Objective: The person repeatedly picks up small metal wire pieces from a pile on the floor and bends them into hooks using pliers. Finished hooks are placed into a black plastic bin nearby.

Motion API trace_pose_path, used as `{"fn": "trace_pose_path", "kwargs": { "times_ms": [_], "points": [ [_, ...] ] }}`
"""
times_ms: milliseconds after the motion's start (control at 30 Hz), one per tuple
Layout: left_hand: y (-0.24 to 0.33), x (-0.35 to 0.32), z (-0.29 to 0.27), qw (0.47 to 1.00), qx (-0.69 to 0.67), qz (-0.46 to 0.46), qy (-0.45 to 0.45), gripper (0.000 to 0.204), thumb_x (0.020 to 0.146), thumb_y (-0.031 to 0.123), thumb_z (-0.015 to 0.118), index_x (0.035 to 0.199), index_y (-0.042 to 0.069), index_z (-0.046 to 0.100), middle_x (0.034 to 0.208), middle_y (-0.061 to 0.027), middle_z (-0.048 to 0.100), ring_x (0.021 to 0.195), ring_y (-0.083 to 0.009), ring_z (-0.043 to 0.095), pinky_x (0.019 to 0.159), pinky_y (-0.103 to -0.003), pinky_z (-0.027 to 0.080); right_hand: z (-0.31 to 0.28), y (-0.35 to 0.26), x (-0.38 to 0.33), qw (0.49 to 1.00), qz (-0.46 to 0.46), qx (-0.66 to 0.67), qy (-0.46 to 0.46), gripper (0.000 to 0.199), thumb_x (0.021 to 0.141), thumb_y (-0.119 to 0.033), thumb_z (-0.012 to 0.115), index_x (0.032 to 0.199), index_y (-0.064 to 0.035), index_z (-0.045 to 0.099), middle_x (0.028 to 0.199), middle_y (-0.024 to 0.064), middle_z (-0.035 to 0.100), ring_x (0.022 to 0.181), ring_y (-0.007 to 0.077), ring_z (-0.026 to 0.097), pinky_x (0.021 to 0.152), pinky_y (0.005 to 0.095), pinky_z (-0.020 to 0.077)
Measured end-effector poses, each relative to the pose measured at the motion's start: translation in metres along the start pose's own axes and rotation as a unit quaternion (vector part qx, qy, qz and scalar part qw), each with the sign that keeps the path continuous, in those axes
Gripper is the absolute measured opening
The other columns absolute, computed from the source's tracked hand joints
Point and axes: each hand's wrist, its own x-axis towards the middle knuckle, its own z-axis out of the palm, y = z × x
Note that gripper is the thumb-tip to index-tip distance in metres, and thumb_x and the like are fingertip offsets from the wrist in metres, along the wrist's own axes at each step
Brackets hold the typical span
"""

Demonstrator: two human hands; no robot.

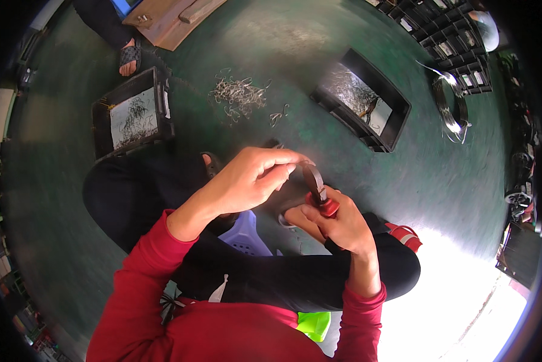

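Observation:
My right hand [346, 226] is closed around the red grips of a pair of pliers [314, 183], whose dark jaws point up and away from me. Close to the jaw tips is my left hand [250, 178], its index finger reaching to them and its thumb bent in beneath. Whatever lies between those fingertips is too small to make out. On the green floor beyond my hands lies a loose pile of bent wire hooks [239, 95], with a few stray hooks [278, 116] beside it.
Black crates with thin wire pieces stand at left [102, 136] and right [397, 123]. A wire coil [452, 111] lies near stacked black crates [449, 36]. Another person's foot [128, 63] is beside a brown box [162, 24]. A purple plastic stool [245, 235] shows between my legs.

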Motion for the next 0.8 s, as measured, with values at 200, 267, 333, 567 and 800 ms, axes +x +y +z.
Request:
{"fn": "trace_pose_path", "kwargs": {
  "times_ms": [200,267,333,567,800],
  "points": [
    [-0.0062,0.0010,-0.0021,0.999,-0.033,0.008,-0.003,0.029,0.097,0.005,0.043,0.117,0.002,0.064,0.066,0.0025,0.044,0.062,-0.0059,0.041,0.057,-0.023,0.036,-0.0013,0.0067,0.0033,0.994,0.026,0.085,-0.068,0.031,0.087,-0.028,0.069,0.099,-0.0005,0.060,0.076,0.0029,0.060,0.073,0.0104,0.053,0.070,0.0280,0.0440],
    [-0.0076,0.0004,-0.0027,0.999,-0.049,-0.002,-0.010,0.029,0.097,0.006,0.043,0.118,0.003,0.063,0.067,0.0031,0.044,0.063,-0.0060,0.041,0.057,-0.022,0.036,-0.0012,0.0068,0.0037,0.993,0.021,0.095,-0.073,0.031,0.087,-0.027,0.070,0.100,-0.0007,0.060,0.078,0.0022,0.060,0.075,0.0099,0.052,0.070,0.0277,0.0435],
    [-0.0084,0.0002,-0.0029,0.998,-0.061,-0.008,-0.015,0.030,0.097,0.006,0.042,0.118,0.003,0.063,0.067,0.0035,0.043,0.063,-0.0060,0.040,0.058,-0.022,0.036,-0.0002,0.0073,0.0040,0.992,0.010,0.103,-0.076,0.028,0.088,-0.025,0.069,0.100,-0.0015,0.059,0.076,0.0008,0.057,0.071,0.0086,0.051,0.066,0.0260,0.0420],
    [-0.0081,0.0011,-0.0025,0.997,-0.069,-0.015,-0.026,0.029,0.098,0.007,0.043,0.118,0.003,0.063,0.067,0.0036,0.043,0.064,-0.0061,0.040,0.058,-0.022,0.035,0.0016,0.0093,0.0033,0.991,-0.003,0.110,-0.074,0.021,0.090,-0.020,0.068,0.098,-0.0033,0.058,0.072,-0.0014,0.053,0.062,0.0059,0.049,0.056,0.0230,0.0392],
    [-0.0016,-0.0022,0.0047,1.000,-0.022,-0.001,0.015,0.027,0.096,0.005,0.046,0.116,0.002,0.064,0.063,0.0033,0.043,0.058,-0.0048,0.037,0.053,-0.022,0.033,0.0073,0.0046,0.0025,0.999,-0.036,-0.001,0.038,0.019,0.085,-0.015,0.069,0.091,-0.0006,0.059,0.075,0.0021,0.058,0.070,0.0104,0.051,0.069,0.0273,0.0441]
  ]
}}
